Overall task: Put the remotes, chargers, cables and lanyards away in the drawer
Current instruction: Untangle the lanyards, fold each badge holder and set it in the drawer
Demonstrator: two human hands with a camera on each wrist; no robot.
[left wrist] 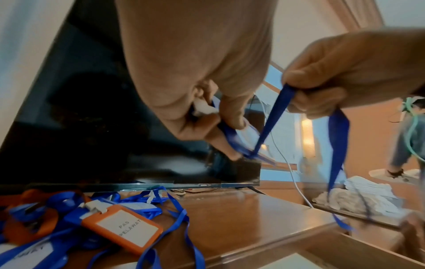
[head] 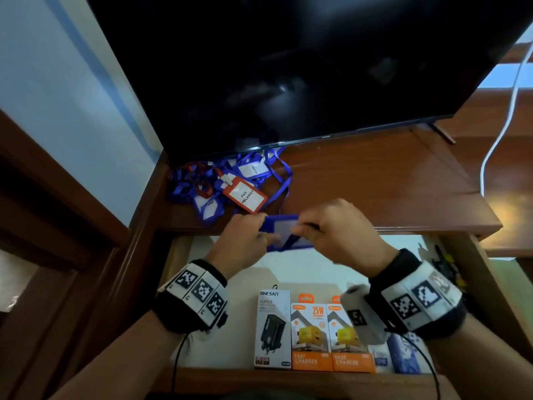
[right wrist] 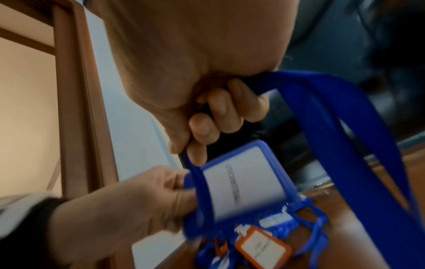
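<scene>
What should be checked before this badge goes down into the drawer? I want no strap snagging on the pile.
1. Left hand holds the blue badge holder: ok.
2. Right hand pinches the blue strap: ok.
3. Strap fully gathered: not ok, a loop hangs loose from the right hand in the wrist views.
4. Strap free of the lanyard pile: cannot tell.
5. Drawer open with bare floor beyond the charger boxes: ok.
</scene>
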